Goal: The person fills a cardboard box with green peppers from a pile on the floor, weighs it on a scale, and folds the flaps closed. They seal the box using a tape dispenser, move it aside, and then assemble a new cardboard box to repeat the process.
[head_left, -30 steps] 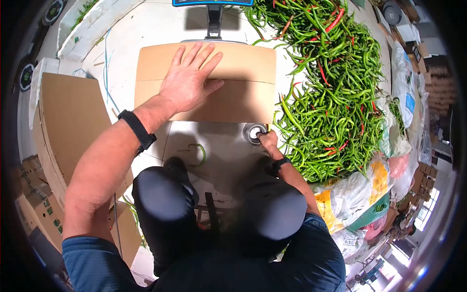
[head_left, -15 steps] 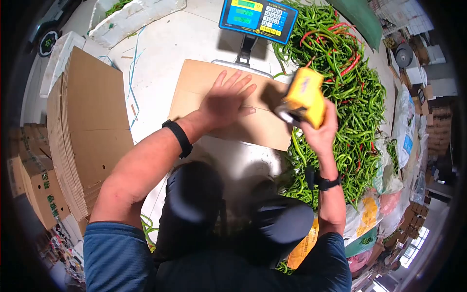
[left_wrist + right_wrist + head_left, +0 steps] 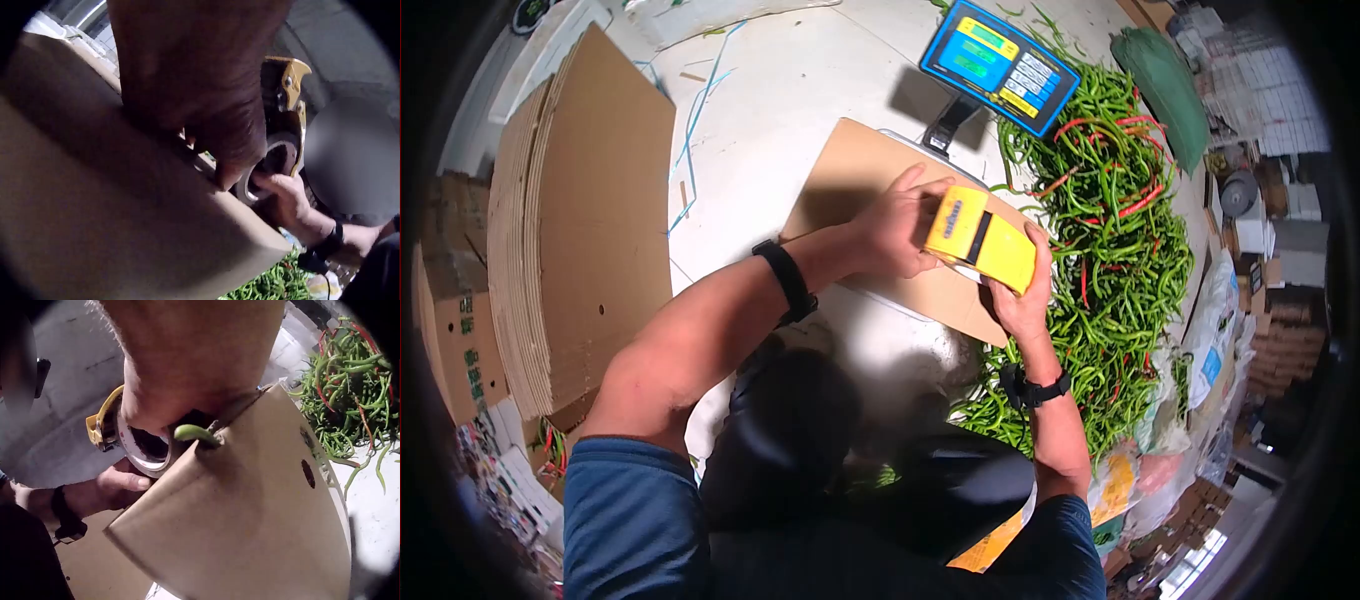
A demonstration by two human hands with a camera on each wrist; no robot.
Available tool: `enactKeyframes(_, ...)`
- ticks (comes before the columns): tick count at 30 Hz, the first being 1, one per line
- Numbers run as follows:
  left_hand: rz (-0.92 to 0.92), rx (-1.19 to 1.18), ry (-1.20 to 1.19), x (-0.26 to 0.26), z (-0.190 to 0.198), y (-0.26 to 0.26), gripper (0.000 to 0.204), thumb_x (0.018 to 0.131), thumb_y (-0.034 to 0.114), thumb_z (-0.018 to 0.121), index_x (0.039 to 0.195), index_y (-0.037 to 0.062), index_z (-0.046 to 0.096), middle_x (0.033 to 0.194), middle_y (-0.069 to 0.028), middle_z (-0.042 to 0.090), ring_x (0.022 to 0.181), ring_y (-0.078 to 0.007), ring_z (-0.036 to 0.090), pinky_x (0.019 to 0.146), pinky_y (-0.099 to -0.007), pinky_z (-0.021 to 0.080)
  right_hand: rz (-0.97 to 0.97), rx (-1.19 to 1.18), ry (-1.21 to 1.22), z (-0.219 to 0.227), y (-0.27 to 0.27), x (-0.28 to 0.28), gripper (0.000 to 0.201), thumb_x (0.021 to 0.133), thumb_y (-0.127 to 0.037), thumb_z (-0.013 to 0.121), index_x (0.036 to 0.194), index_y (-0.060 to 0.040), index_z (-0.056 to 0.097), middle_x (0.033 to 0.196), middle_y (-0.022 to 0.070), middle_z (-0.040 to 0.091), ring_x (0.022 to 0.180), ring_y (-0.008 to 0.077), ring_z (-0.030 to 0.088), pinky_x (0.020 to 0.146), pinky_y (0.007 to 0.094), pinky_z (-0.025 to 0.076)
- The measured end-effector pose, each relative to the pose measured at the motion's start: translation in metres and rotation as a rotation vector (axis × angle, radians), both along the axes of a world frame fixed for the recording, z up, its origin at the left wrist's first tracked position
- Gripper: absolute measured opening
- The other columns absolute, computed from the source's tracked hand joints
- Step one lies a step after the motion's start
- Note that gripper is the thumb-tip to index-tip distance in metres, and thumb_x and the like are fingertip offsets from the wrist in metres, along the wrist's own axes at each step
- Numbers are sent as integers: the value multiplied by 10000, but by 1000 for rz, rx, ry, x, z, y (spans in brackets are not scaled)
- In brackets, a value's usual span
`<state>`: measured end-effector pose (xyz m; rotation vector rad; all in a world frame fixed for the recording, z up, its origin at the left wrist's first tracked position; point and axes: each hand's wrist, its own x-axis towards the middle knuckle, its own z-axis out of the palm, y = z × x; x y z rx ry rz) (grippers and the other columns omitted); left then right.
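Standing at left, the stack [image 3: 605, 220] is separated by open floor [image 3: 775, 105] from the box [image 3: 855, 155], whose right end nears the peppers [image 3: 1100, 260]; the display [image 3: 1000, 65] rises beyond its far edge. The dispenser [image 3: 1003, 258] is over the box's right half, its long axis slanting from upper left to lower right in the head view, roughly along the box's long edges. The left hand [image 3: 900, 230] extends to the dispenser's left end; whether its partly hidden fingers grasp anything cannot be told. The right hand [image 3: 1026, 300] grips the right end, forearm rising from below.
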<state>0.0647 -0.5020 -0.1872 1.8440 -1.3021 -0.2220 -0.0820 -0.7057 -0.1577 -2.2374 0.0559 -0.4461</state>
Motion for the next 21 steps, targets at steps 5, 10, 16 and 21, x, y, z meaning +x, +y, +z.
enactKeyframes(5,79,-187,478,16,-7,7,575,853,112,620,1395,0,466,1388,-176,530,1294,-292,515,1088,-477,397,1,-76,-3,-4,-5,-4,720,826,-69,762,1407,14,345,1198,176,605,1087,234,618,961,349,487)
enactKeyframes(10,355,-36,1636,2,76,39,499,1011,355,506,1255,-77,550,1195,-209,629,1110,-295,625,942,-407,516,-21,-14,18,-14,-11,-6,753,810,-104,788,1412,8,351,1248,161,535,1084,241,594,964,347,479)
enactKeyframes(16,164,-75,1567,0,90,35,424,986,304,546,1227,-42,584,1123,-190,651,1029,-274,649,897,-392,522,-14,-95,-9,-22,-21,-11,814,784,-102,810,1435,9,334,1354,165,454,1197,255,526,1017,352,442)
enactKeyframes(21,147,-203,1592,9,107,45,278,917,202,615,1096,-8,644,1036,-141,668,956,-240,653,858,-368,526,-35,-22,26,-17,-16,-12,807,764,53,702,1452,-16,286,1384,144,439,1235,249,499,1054,375,425)
